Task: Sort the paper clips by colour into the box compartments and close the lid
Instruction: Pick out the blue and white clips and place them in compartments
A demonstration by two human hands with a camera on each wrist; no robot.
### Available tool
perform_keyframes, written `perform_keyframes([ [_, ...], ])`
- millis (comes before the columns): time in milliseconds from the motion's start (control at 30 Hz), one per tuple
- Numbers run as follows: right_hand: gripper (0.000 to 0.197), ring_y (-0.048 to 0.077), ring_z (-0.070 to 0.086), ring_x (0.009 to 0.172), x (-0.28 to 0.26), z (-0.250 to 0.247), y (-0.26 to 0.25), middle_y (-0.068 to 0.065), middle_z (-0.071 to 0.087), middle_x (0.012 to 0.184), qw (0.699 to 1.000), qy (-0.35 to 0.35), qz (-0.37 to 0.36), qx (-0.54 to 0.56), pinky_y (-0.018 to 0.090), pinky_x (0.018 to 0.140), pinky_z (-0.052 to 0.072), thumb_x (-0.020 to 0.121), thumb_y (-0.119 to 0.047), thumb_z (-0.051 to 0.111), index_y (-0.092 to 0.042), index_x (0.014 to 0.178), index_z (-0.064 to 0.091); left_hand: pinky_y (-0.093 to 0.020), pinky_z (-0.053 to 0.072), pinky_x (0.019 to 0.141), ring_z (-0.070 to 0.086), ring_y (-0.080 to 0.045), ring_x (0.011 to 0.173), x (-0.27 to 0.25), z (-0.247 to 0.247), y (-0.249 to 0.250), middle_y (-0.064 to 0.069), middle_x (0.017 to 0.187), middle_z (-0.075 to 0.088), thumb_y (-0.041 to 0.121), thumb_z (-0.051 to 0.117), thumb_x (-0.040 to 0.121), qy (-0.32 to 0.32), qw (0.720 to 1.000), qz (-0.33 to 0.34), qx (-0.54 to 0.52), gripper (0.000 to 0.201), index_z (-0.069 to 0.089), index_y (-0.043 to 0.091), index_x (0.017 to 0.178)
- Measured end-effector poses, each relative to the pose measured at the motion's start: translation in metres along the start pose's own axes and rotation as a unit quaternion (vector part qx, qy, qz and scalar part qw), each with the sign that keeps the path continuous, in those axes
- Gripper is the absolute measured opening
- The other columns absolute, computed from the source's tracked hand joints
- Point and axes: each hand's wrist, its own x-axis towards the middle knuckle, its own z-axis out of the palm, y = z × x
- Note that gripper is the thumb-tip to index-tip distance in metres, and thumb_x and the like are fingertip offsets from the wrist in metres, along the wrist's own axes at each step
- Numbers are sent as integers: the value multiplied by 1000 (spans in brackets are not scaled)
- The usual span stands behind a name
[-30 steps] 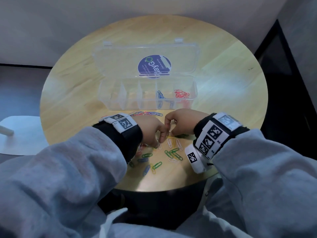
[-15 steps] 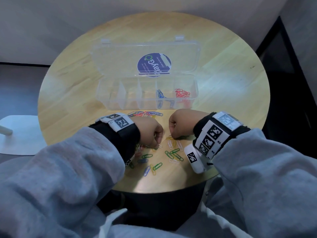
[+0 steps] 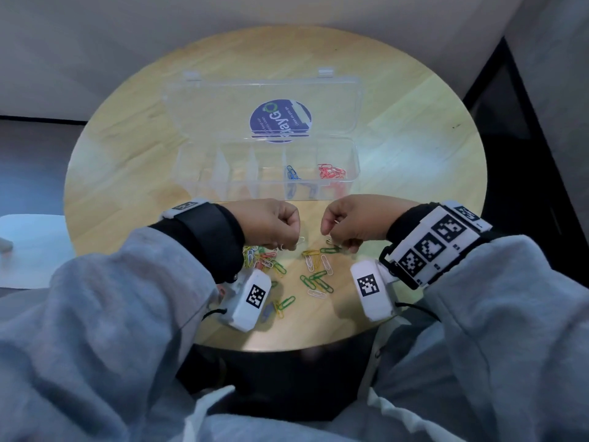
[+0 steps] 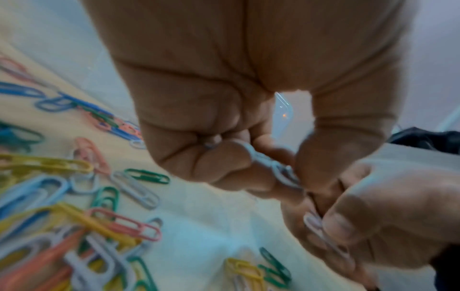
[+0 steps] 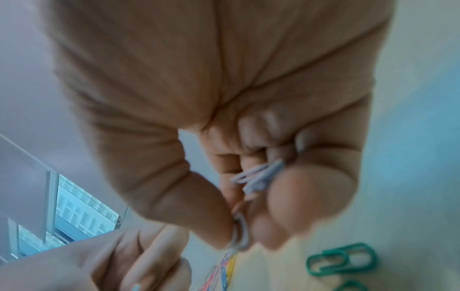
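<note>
A clear box (image 3: pixel 191 173) with several compartments stands open on the round table, its lid (image 3: pixel 223 100) laid back. Blue clips (image 3: pixel 291 173) lie in one compartment, red clips (image 3: pixel 330 172) in the rightmost. Loose clips (image 3: pixel 314 275) of mixed colours lie near the table's front. My left hand (image 3: pixel 274 224) is curled just above them and pinches white clips (image 4: pixel 278 167). My right hand (image 3: pixel 347 224), a little to its right, pinches white clips (image 5: pixel 259 177) too, with a green clip (image 5: pixel 341 259) on the table beside it.
The wooden table (image 3: pixel 414 154) has bare surface around the box. A white seat (image 3: pixel 28 247) shows at the left below the table. A dark panel (image 3: pixel 516 154) stands at the right. The table's front edge is close behind the loose clips.
The hands, which touched one second ago, have drawn apart, each holding white clips. The left wrist has rolled so its camera block now shows.
</note>
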Motion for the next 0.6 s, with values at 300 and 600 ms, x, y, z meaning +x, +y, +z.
perform_keyframes([
  [300, 26, 20, 50, 54, 1, 9, -1, 11, 55, 63, 997, -46, 68, 13, 25, 57, 47, 85, 2, 41, -4, 64, 55, -17, 28, 43, 35, -12, 47, 0, 2, 4, -4, 62, 36, -3, 29, 88, 30, 990, -91, -101, 32, 52, 9, 70],
  [600, 32, 18, 48, 63, -1, 20, 2, 1, 52, 63, 967, 28, 36, -252, 29, 63, 38, 73, -41, 71, -16, 66, 53, -23, 32, 53, 39, -11, 53, -1, 12, 11, 8, 60, 43, 14, 66, 82, 2, 982, -22, 186, 23, 47, 24, 73],
])
